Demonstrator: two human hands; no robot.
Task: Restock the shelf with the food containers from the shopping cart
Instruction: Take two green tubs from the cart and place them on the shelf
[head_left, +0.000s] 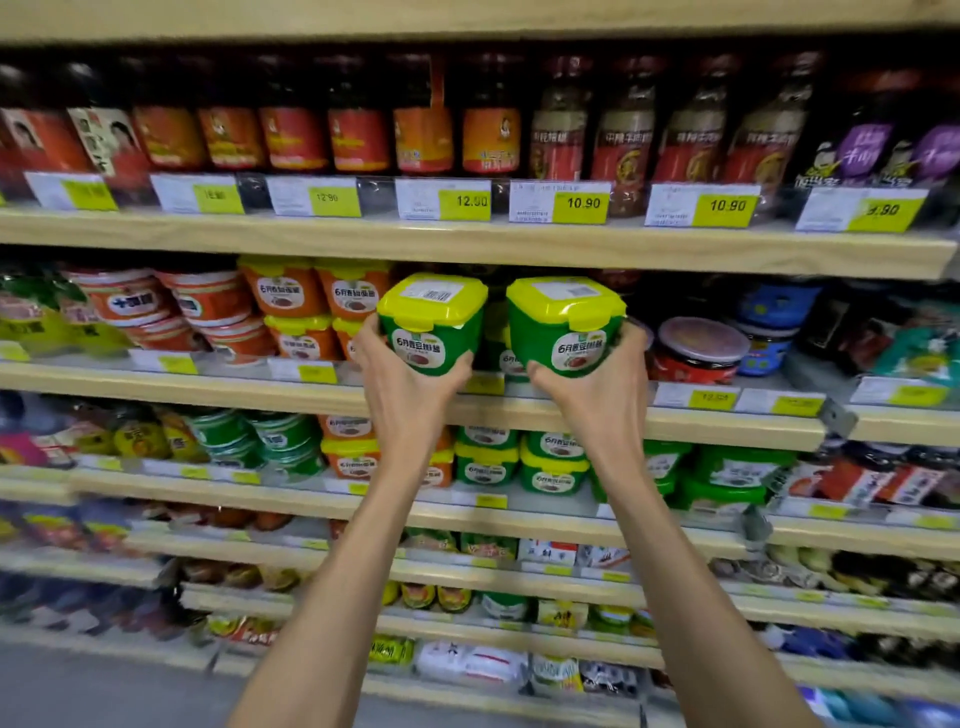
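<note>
Shelf, wooden, second tier: stocked tubs behind. Two green containers, yellow lids up, labels facing me, held upright before it. Left container: my left hand fingers clasped beneath. Right container: my right hand likewise gripping.

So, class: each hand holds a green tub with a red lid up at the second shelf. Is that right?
Not quite. The head view shows the lids are yellow, not red. The left hand and right hand each hold a green tub, left and right, at the second shelf.

hands gripping 2 green tubs, raised before shelf
</note>
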